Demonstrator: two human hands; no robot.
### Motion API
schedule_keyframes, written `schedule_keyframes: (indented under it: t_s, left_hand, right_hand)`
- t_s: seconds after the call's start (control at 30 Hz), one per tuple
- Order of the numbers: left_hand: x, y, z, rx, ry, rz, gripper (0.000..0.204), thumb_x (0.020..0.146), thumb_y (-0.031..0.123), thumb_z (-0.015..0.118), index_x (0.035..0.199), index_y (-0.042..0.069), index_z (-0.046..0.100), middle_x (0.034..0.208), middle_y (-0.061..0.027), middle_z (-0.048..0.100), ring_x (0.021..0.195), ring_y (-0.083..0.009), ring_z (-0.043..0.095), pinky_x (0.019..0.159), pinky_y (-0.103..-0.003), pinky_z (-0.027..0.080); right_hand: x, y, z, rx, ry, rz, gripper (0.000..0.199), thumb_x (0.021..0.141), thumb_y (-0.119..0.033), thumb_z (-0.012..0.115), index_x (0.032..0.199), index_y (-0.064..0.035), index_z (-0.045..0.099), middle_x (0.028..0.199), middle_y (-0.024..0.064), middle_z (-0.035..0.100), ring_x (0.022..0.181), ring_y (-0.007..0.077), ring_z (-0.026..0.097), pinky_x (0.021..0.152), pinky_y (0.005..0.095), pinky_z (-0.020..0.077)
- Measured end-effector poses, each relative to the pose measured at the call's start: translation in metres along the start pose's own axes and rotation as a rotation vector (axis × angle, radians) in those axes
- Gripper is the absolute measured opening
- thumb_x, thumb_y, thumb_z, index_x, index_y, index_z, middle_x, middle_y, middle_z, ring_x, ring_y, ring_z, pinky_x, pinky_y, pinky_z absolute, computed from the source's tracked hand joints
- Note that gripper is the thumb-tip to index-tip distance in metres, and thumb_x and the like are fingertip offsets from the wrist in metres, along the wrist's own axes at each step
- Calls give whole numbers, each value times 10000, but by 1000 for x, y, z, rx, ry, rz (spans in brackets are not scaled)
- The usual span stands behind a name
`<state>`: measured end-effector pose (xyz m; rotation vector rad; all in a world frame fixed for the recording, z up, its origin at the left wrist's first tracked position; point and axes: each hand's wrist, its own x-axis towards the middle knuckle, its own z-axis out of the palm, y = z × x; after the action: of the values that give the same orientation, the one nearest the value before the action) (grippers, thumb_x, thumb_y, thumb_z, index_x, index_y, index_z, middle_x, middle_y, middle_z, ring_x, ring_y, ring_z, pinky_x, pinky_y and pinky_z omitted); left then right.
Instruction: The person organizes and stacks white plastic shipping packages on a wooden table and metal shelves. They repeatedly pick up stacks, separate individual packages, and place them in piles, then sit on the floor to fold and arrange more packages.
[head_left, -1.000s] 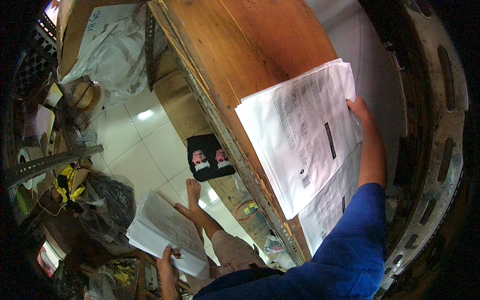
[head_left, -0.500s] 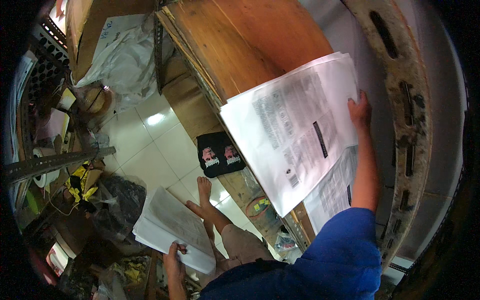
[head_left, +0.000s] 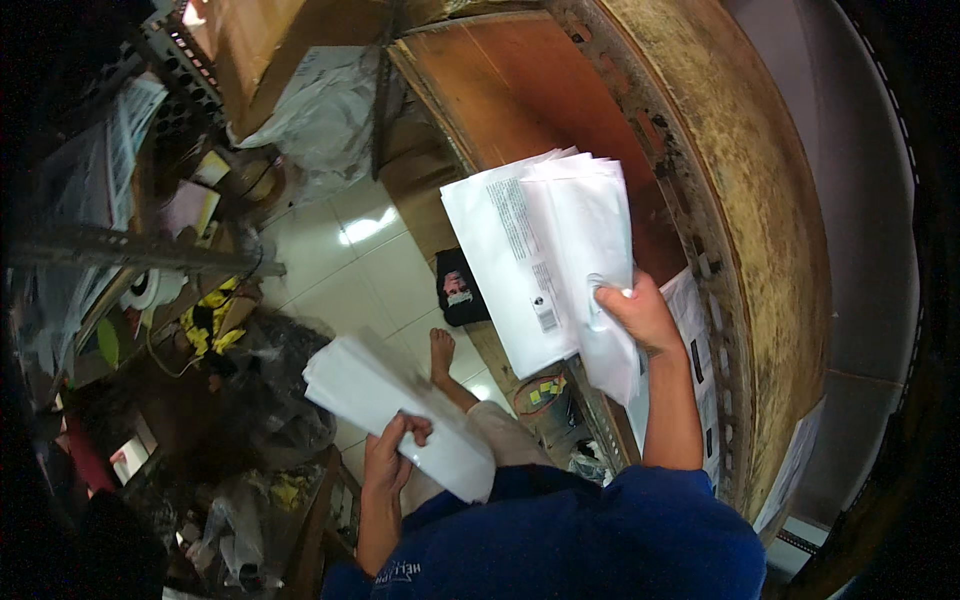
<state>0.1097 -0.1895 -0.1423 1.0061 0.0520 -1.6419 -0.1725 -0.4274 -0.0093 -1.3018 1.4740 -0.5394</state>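
Observation:
My left hand (head_left: 398, 448) grips a folded stack of white mailing bags (head_left: 385, 385) at its near side, held over my lap. The stack's far end is blurred. In my right hand (head_left: 638, 312) is a second stack of white mailing bags (head_left: 500, 260), thin and slightly shiny, with grey print and a barcode. Its right part is folded over and creased under my thumb; my other fingers are hidden behind it. That stack is in front of the brown wooden shelf board (head_left: 520, 100).
More printed white sheets (head_left: 705, 370) lie on the shelf beside my right forearm. A rusty slotted metal upright (head_left: 650, 140) borders the shelf. Below sits a folded black garment (head_left: 458, 290) with a pink print. Clear plastic wrap (head_left: 325, 115) and dark plastic bags (head_left: 285, 370) crowd the left.
The right-hand stack has moved left, and its right part is now folded over. My left hand has shifted up and right with its stack. The view has shifted too.

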Motion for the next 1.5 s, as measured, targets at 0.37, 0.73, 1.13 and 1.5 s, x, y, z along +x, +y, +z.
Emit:
schedule_keyframes:
  t_s: [0.37,0.73,1.13,1.5]
  left_hand:
    - [-54,29,110,63,-189,36,374,926,232,574,1184,-27,496,1100,-88,564,1046,-178,523,975,-338,391]
    - [-73,21,102,-79,178,131,501,917,254,601,1265,-72,450,1173,-135,565,1046,-209,565,946,-336,435]
    - [-97,29,84,-252,146,228,506,922,310,597,1291,3,438,1222,-129,551,1120,-246,547,983,-388,441]
    - [-118,35,83,-191,59,382,403,909,194,602,1226,-26,485,1098,-109,596,1033,-212,575,933,-355,462]
  right_hand:
    - [-94,-52,126,-569,-332,-503,227,789,-138,636,876,33,513,790,222,593,719,374,603,626,410,465]
    - [-144,-14,173,-535,-352,-785,387,695,-56,637,1053,25,512,920,189,526,917,379,542,803,450,452]
    - [-151,-41,171,-274,-528,-640,384,745,-188,725,1051,8,597,971,195,600,926,361,587,814,408,466]
    - [-147,-59,159,-81,-683,-410,256,903,-209,572,1049,0,551,898,126,624,868,195,600,776,321,463]
